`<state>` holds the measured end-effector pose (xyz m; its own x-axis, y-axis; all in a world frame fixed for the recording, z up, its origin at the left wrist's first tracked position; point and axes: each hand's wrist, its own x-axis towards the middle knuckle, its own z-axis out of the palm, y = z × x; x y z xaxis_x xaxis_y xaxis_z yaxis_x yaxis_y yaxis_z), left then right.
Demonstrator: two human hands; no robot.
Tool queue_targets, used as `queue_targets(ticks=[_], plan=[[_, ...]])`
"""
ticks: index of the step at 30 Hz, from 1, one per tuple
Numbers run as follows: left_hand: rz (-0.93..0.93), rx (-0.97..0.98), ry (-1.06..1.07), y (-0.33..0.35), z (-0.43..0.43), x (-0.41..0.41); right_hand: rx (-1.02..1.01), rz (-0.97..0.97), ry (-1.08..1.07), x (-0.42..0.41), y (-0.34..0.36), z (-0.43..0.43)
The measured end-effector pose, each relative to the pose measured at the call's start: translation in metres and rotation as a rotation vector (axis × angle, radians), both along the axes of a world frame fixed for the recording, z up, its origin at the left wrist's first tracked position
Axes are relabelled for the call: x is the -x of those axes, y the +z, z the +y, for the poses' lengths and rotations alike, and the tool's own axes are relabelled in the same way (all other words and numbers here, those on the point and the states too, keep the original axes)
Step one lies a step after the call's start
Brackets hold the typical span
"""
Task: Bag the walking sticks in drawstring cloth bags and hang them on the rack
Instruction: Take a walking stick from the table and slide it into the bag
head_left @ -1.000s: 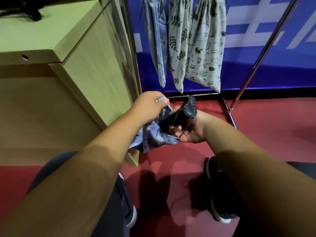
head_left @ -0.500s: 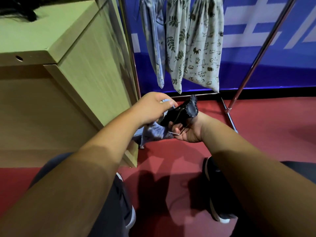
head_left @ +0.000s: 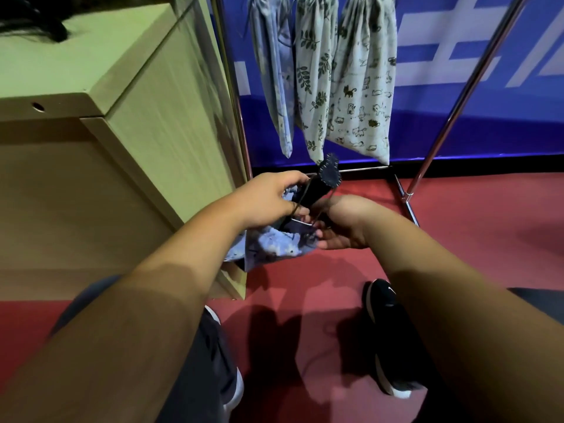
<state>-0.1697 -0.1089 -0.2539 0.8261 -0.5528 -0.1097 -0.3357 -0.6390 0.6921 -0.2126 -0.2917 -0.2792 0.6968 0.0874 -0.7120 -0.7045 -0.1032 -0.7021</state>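
Head view — left hand (head_left: pixel 268 199) pinches soft blue cloth bag (head_left: pixel 274 248), right hand (head_left: pixel 345 222) fingers clamp black scallop-edged walking stick (head_left: pixel 316 190).

A blue drawstring bag (head_left: pixel 274 248) is gripped at its mouth by the left hand (head_left: pixel 271 199), and a black folded walking stick (head_left: pixel 323 187) is held in that mouth by the right hand (head_left: pixel 341 222). Above the grip the stick's stitched end is seen tilted; below the grip the bag hangs slack. Beyond the grip, a pale blue bag (head_left: pixel 271 71), a leaf-printed bag (head_left: pixel 314 71) and a cat-printed bag (head_left: pixel 363 87) are hung side by side on the rack (head_left: pixel 233 96). Left of the grip a wooden cabinet (head_left: pixel 152 117) is seen
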Motion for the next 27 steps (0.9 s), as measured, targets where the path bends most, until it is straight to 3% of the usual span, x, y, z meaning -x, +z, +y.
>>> queue_targets(ticks=[4, 6, 10, 16, 20, 23, 27], plan=[[0.049, 0.026, 0.056, 0.005, 0.005, -0.001, 0.660, -0.168, 0.171, -0.003, -0.003, -0.005], [0.112, 0.076, 0.062, 0.007, 0.009, 0.002, 0.770, -0.128, 0.238, 0.001, -0.009, -0.004], [0.193, 0.142, -0.026, 0.007, 0.012, 0.008, 0.725, -0.131, 0.296, 0.004, -0.014, -0.011], [0.118, 0.097, -0.092, 0.008, 0.010, 0.010, 0.696, -0.297, 0.275, -0.005, -0.010, -0.011], [0.104, 0.009, -0.102, 0.008, 0.014, 0.005, 0.635, -0.451, 0.022, -0.012, -0.013, -0.014], [0.062, -0.031, -0.102, 0.007, 0.011, 0.001, 0.470, -0.635, -0.219, -0.014, -0.002, -0.012], [0.058, -0.033, -0.039, 0.009, 0.010, -0.003, 0.461, -0.649, -0.168, -0.014, 0.005, -0.011]])
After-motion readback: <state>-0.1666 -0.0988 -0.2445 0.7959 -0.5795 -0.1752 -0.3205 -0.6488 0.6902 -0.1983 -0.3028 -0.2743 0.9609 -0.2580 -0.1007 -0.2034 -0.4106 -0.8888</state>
